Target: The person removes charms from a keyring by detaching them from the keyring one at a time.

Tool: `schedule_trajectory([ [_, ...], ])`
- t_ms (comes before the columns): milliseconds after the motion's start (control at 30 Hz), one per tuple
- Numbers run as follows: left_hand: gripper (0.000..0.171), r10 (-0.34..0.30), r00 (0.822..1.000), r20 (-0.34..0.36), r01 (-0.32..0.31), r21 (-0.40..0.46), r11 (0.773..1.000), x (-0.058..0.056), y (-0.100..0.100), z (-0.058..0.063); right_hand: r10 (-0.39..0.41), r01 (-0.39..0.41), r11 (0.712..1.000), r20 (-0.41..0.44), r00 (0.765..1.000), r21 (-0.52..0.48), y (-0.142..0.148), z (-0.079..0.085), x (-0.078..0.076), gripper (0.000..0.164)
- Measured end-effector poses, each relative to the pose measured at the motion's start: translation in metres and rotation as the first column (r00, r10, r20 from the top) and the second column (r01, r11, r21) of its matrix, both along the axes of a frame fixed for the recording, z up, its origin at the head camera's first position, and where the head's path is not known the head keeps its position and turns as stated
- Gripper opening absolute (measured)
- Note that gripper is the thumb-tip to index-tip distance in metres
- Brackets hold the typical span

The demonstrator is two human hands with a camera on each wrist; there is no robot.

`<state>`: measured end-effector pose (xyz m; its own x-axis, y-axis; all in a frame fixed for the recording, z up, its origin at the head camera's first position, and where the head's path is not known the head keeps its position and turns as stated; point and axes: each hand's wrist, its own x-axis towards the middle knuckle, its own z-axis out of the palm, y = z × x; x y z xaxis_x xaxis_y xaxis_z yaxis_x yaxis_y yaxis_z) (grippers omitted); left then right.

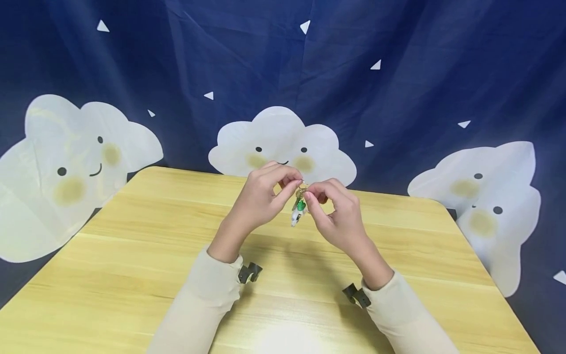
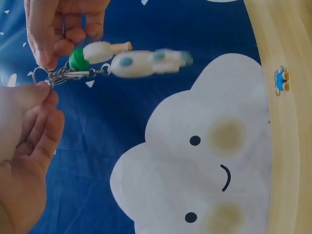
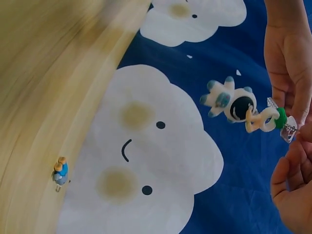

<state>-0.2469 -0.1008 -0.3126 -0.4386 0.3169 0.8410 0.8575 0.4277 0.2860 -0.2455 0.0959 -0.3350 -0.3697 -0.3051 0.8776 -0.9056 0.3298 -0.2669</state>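
Observation:
Above the table my left hand (image 1: 265,194) and right hand (image 1: 338,211) meet, fingertips close together. Thumb and fingers of the left hand pinch a metal key ring (image 2: 41,74). The right fingers pinch the metal parts right beside it; which piece each holds exactly is partly hidden. From the ring and chains hang an astronaut charm (image 3: 241,105), white with a black visor and pale blue patches, and a second charm (image 3: 269,119) with a green top, a white middle and a tan end. In the left wrist view the astronaut looks blurred.
A small blue figure (image 2: 281,80) with a metal ring lies near the wooden table's (image 1: 155,295) far edge, seen in both wrist views. Behind the table hangs a dark blue curtain (image 1: 265,59) with smiling clouds. Small black clips (image 1: 250,273) sit at the sleeve cuffs.

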Motion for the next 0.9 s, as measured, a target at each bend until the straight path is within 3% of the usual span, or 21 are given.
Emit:
schedule_trajectory([
  [367, 0.004, 0.012, 1.000, -0.001, -0.012, 0.015, 1.000, 0.0027, 0.0009, 0.0022, -0.069, 0.071, 0.996, -0.047, 0.997, 0.051, -0.0045, -0.0084, -0.0034, 0.018],
  [733, 0.004, 0.002, 1.000, 0.000, -0.002, 0.020, 1.000, 0.0025, 0.0015, 0.0017, -0.003, 0.002, 0.999, 0.020, 1.000, 0.037, -0.0046, -0.0081, -0.0022, 0.004],
  [900, 0.003, -0.021, 1.000, -0.015, 0.021, 0.006, 1.000, 0.0006, 0.0028, 0.0005, 0.012, -0.012, 1.000, 0.067, 0.998, -0.003, -0.0029, -0.0071, -0.0018, 0.008],
])
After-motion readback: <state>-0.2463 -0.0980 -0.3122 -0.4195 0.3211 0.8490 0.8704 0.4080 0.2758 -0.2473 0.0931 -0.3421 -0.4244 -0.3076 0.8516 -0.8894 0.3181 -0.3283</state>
